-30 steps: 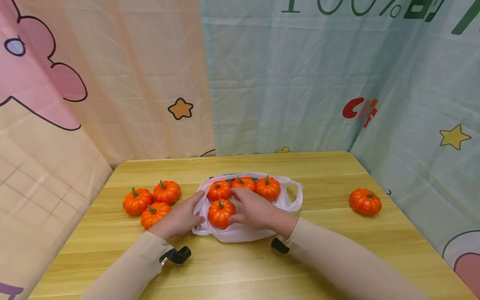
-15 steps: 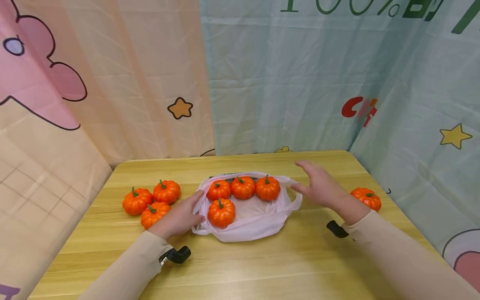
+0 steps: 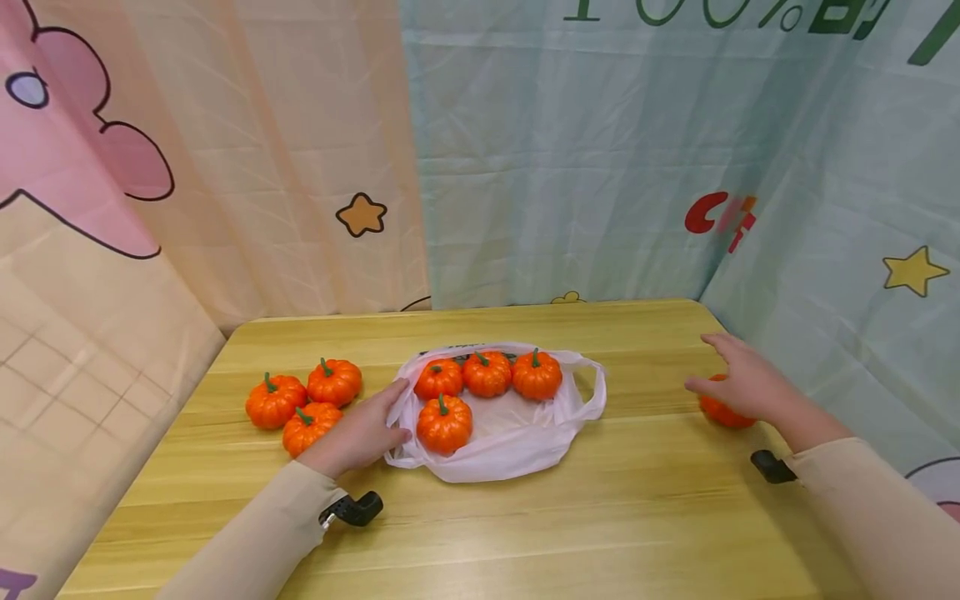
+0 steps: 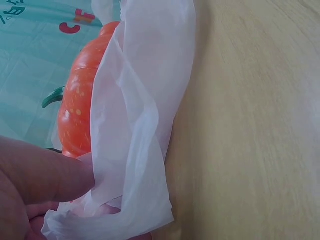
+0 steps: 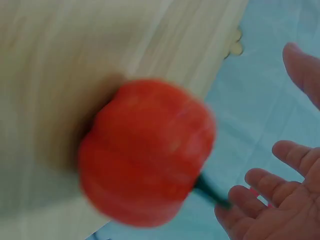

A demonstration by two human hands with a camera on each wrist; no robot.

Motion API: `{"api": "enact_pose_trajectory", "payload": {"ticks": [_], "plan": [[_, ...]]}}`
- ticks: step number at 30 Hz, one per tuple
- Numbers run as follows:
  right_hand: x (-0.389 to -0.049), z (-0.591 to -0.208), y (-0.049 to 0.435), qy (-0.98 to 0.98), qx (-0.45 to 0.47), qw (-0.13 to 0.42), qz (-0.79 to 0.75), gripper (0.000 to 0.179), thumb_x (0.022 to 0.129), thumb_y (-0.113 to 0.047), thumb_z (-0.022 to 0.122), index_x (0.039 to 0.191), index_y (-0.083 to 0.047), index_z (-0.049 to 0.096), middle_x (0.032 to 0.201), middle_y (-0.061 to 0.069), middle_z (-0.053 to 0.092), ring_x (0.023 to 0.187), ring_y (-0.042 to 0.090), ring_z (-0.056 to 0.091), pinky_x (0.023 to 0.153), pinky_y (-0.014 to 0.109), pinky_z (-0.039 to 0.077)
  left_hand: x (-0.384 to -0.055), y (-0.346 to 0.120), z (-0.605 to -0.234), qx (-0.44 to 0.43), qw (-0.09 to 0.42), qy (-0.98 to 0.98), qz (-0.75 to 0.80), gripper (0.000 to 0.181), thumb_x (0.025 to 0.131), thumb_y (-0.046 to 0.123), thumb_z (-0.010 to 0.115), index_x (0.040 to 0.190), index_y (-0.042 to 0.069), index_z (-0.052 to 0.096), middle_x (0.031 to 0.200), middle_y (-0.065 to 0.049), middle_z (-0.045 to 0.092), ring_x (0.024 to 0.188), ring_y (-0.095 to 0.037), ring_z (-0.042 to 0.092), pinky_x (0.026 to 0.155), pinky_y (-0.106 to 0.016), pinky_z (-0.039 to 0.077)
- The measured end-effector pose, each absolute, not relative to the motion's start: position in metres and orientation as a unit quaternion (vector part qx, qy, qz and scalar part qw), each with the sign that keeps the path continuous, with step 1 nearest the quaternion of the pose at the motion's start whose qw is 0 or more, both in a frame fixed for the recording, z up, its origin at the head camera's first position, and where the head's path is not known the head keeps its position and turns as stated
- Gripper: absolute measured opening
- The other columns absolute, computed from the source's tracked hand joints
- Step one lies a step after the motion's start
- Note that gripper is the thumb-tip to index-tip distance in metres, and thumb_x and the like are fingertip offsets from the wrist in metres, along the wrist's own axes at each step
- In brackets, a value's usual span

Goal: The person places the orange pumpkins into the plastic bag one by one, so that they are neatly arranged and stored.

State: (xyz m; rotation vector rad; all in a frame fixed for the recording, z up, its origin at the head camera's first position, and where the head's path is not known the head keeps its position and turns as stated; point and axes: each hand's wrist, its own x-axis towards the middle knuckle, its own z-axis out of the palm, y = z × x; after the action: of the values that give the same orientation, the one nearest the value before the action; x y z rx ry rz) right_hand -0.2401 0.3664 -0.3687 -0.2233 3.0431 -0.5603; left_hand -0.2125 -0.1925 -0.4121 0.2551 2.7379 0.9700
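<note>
A white plastic bag (image 3: 517, 454) lies opened out mid-table, with several small orange pumpkins (image 3: 445, 423) inside it. At its left edge, my left hand (image 3: 360, 429) holds the bag's rim; in the left wrist view the thumb (image 4: 45, 172) lies by the plastic, with the other fingers partly hidden by it. Far to the right, my right hand (image 3: 753, 383) hovers over a lone pumpkin (image 3: 727, 412), partly covering it. The right wrist view shows this pumpkin (image 5: 145, 155), blurred, with the right hand's fingers spread and apart from it.
Left of the bag, beside my left forearm, 3 more pumpkins (image 3: 276, 402) sit together on the wooden table (image 3: 525, 542). Printed curtains (image 3: 570, 167) hang along the table's back and sides. A bag handle (image 3: 596, 392) loops out to the right.
From inside the bag, my right hand has moved right across the table to the lone pumpkin, carrying nothing. My left hand stays at the bag's left rim.
</note>
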Motion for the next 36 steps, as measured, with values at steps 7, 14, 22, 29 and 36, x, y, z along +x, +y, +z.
{"api": "enact_pose_trajectory", "payload": {"ticks": [7, 14, 22, 29, 36], "plan": [[-0.237, -0.387, 0.401, 0.978, -0.074, 0.031, -0.194, 0.104, 0.092, -0.046, 0.079, 0.156, 0.017, 0.026, 0.154, 0.046, 0.03, 0.137, 0.063, 0.032, 0.109, 0.078, 0.034, -0.212, -0.192, -0.411, 0.087, 0.111, 0.933, 0.33, 0.086, 0.095, 0.017, 0.076, 0.167, 0.013, 0.03, 0.167, -0.019, 0.04, 0.141, -0.039, 0.053, 0.12, -0.061, 0.041], [-0.232, -0.401, 0.418, 0.972, -0.083, 0.044, -0.216, 0.104, 0.089, -0.039, 0.083, 0.154, 0.019, 0.026, 0.149, 0.047, 0.036, 0.128, 0.06, 0.042, 0.104, 0.074, 0.041, -0.212, -0.191, -0.411, 0.086, 0.111, 0.933, 0.33, 0.085, 0.095, 0.016, 0.075, 0.167, 0.013, 0.03, 0.167, -0.019, 0.04, 0.144, -0.041, 0.05, 0.121, -0.061, 0.04], [-0.229, -0.407, 0.426, 0.969, -0.079, 0.077, -0.219, 0.103, 0.086, -0.035, 0.085, 0.154, 0.018, 0.028, 0.138, 0.042, 0.05, 0.115, 0.051, 0.056, 0.094, 0.059, 0.051, -0.21, -0.191, -0.41, 0.085, 0.113, 0.931, 0.336, 0.084, 0.096, 0.014, 0.073, 0.167, 0.013, 0.03, 0.167, -0.019, 0.04, 0.139, -0.039, 0.054, 0.121, -0.062, 0.04], [-0.23, -0.408, 0.43, 0.966, -0.073, 0.091, -0.231, 0.101, 0.086, -0.035, 0.086, 0.155, 0.012, 0.029, 0.133, 0.037, 0.055, 0.112, 0.046, 0.057, 0.089, 0.048, 0.05, -0.209, -0.19, -0.41, 0.084, 0.113, 0.932, 0.334, 0.084, 0.096, 0.014, 0.074, 0.167, 0.013, 0.03, 0.168, -0.019, 0.039, 0.14, -0.039, 0.053, 0.121, -0.061, 0.04], [-0.231, -0.409, 0.431, 0.964, -0.066, 0.093, -0.238, 0.102, 0.085, -0.038, 0.087, 0.157, 0.009, 0.03, 0.134, 0.036, 0.055, 0.113, 0.046, 0.057, 0.09, 0.046, 0.049, -0.209, -0.19, -0.411, 0.082, 0.115, 0.93, 0.34, 0.083, 0.096, 0.013, 0.073, 0.167, 0.014, 0.03, 0.168, -0.019, 0.04, 0.131, -0.035, 0.056, 0.12, -0.061, 0.041]]}}
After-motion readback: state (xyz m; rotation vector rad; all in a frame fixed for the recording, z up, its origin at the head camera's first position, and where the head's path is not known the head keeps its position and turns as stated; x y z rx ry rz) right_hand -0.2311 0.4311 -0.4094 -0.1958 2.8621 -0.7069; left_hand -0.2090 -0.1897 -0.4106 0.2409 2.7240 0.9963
